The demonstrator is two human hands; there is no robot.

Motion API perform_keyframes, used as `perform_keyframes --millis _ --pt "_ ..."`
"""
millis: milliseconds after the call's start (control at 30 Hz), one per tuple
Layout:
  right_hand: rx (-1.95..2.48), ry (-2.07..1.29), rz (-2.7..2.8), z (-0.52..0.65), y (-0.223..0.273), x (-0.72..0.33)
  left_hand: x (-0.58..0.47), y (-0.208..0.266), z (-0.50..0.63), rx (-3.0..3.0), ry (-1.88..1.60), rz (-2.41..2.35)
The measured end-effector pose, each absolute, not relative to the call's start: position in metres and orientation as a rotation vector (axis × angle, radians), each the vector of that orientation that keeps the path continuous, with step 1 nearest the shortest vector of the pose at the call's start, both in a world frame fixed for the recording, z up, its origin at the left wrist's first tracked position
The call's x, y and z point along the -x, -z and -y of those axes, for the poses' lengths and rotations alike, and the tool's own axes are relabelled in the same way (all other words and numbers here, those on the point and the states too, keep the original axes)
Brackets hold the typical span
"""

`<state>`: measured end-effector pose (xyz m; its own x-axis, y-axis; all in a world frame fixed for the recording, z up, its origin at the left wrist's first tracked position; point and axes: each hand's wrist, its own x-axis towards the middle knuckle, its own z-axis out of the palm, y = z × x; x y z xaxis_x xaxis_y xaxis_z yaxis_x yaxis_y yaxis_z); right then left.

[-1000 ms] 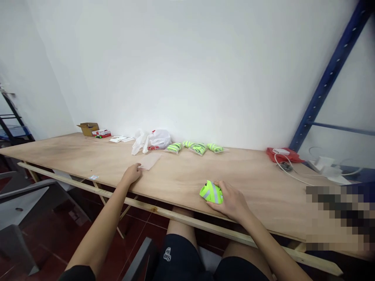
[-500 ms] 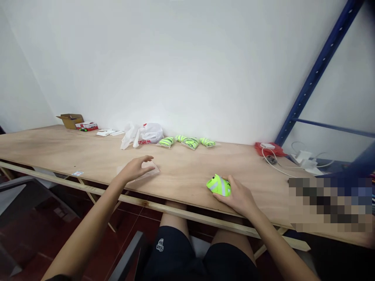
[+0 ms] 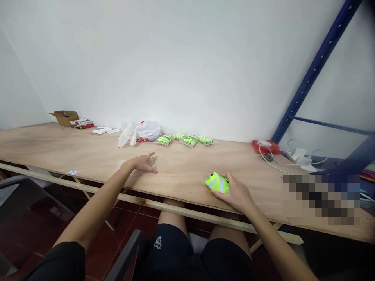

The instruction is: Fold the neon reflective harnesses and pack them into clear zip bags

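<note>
My right hand (image 3: 236, 194) is wrapped round a folded neon-yellow reflective vest (image 3: 218, 182) with silver-grey stripes, close above the front part of the table. On the left, my left hand (image 3: 143, 162) lies over a clear plastic bag (image 3: 140, 171) on the tabletop. Its thumb and forefinger are spread apart near the bag's right end. The other fingers of that hand are partly hidden, and the bag lies partly beneath them.
Along the wall on the wooden table (image 3: 181, 164) are several bagged neon-yellow bundles (image 3: 188, 140), a white plastic bag (image 3: 149, 130), white packets (image 3: 102, 130) and a cardboard box (image 3: 65, 118). At right lie a red bag (image 3: 271, 147), cables and a blue metal frame (image 3: 318, 72).
My left hand has moved slightly forward over the clear bag, its thumb and forefinger spreading wider. My right hand still holds the vest. The view has shifted a little.
</note>
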<state>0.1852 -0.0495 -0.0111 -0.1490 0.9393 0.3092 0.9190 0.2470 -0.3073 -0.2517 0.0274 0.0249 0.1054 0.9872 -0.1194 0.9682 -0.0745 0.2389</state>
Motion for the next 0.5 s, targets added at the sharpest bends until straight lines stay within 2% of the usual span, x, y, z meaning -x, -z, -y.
perform_keyframes --millis 300,500 --pt "1.636 -0.081 2.097 0.051 0.010 -0.185 0.230 -0.038 -0.014 -2.210 0.048 -1.578" --pt "1.663 -0.085 2.111 0.050 0.011 -0.185 0.221 -0.042 -0.004 -2.297 0.089 -1.563"
